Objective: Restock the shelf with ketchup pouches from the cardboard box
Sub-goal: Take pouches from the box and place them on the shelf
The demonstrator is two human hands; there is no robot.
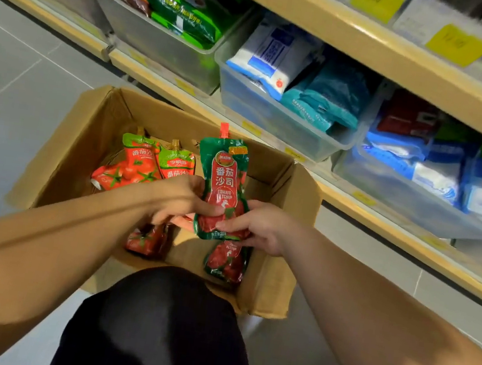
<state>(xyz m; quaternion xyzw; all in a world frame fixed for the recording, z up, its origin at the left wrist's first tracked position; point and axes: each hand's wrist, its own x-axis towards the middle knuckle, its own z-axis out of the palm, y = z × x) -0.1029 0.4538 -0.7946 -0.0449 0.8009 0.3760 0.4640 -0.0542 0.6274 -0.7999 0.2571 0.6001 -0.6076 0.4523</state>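
An open cardboard box (pixel 89 141) stands on the floor in front of the shelf (pixel 356 199). Both hands hold one dark green and red ketchup pouch (pixel 224 180) upright above the box, its red spout up. My left hand (pixel 180 201) grips its lower left edge; my right hand (pixel 255 225) grips its lower right. Inside the box lie lighter green and red pouches (pixel 146 162) at the back left, another dark pouch (pixel 226 261) under my right hand, and a red one (pixel 146 240) under my left wrist.
Clear plastic bins (pixel 274 115) on the lower shelf hold blue, white, teal and green packets. Yellow price tags (pixel 376 2) line the upper shelf edge. Grey tiled floor lies to the left. My dark-clothed knee (pixel 161 326) is just before the box.
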